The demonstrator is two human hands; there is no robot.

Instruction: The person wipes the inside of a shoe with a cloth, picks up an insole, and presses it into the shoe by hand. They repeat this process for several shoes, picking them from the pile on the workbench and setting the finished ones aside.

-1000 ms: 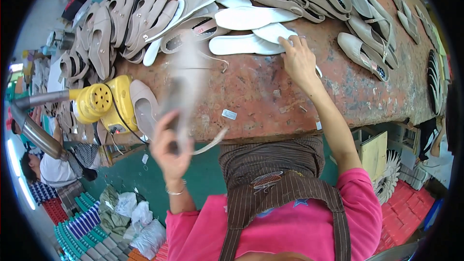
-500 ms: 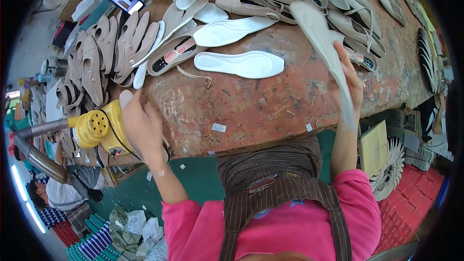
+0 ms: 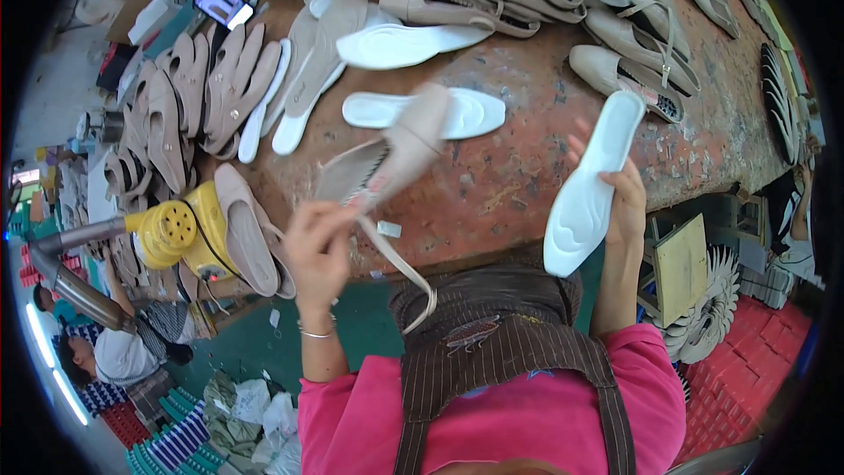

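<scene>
In the head view, the left hand [image 3: 316, 246] has its fingers [image 3: 327, 216] pinching a beige shoe [image 3: 409, 141] near its heel end, toe beyond them, strap [image 3: 400, 268] dangling to their right. The right hand [image 3: 627, 207] pinches a white insole [image 3: 587, 198]. Beyond and between both hands' fingers, a second insole [image 3: 479, 114] lies on the tabletop [image 3: 492, 185].
</scene>
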